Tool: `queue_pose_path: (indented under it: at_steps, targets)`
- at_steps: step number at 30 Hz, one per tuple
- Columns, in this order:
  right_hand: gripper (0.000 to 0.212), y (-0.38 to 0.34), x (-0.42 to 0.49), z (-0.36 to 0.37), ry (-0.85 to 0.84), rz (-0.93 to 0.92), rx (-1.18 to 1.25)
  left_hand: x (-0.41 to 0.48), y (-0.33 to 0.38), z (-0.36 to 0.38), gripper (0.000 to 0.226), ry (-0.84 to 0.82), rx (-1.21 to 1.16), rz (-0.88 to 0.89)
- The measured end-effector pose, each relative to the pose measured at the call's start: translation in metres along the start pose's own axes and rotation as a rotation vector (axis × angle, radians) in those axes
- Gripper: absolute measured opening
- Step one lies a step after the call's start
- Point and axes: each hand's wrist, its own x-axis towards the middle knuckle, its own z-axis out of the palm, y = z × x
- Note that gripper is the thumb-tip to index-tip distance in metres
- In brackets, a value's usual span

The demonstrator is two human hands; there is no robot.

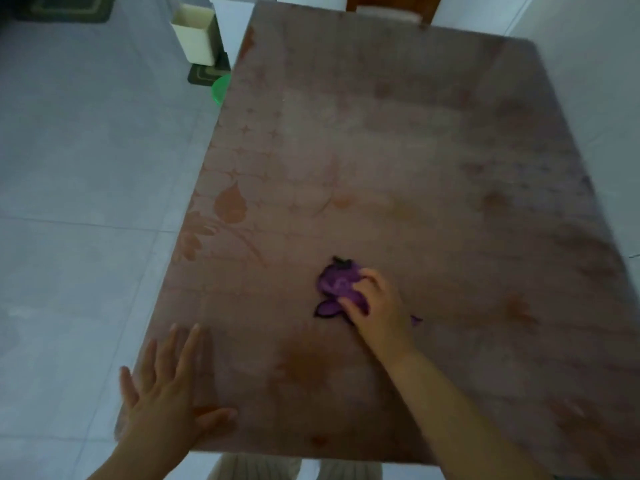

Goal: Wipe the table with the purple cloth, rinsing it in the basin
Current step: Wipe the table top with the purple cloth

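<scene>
Two hands: right hand [375, 301] pinching purple cloth [337, 284] on table [415, 150]; left hand [166, 393] spread flat.

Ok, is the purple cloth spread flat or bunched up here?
Bunched up. The purple cloth sits crumpled under the right hand on the table, folds and loose corners sticking out around the fingers.

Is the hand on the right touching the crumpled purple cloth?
Touching. The head view shows the right hand pressed over the crumpled purple cloth, its fingers curled onto it.
</scene>
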Motion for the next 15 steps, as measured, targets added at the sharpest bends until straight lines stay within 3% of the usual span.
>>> queue_pose_path:
  at_steps: [4,7,10,15]
  targets:
    - [0.035,0.095,0.045,-0.061,0.24,0.611,-0.132,0.011,0.003,-0.01,0.146,-0.106,0.026,-0.051]
    - [0.051,0.122,0.091,-0.069,0.201,0.769,-0.237,0.009,0.0,-0.003,0.153,-0.056,-0.018,-0.066]
    - [0.058,0.095,0.143,-0.044,0.039,0.643,-0.213,0.012,-0.001,-0.003,0.149,-0.047,0.017,-0.016]
    - [0.056,-0.034,0.15,0.018,-0.318,0.069,-0.23,0.008,0.005,-0.012,0.155,-0.086,0.076,-0.001]
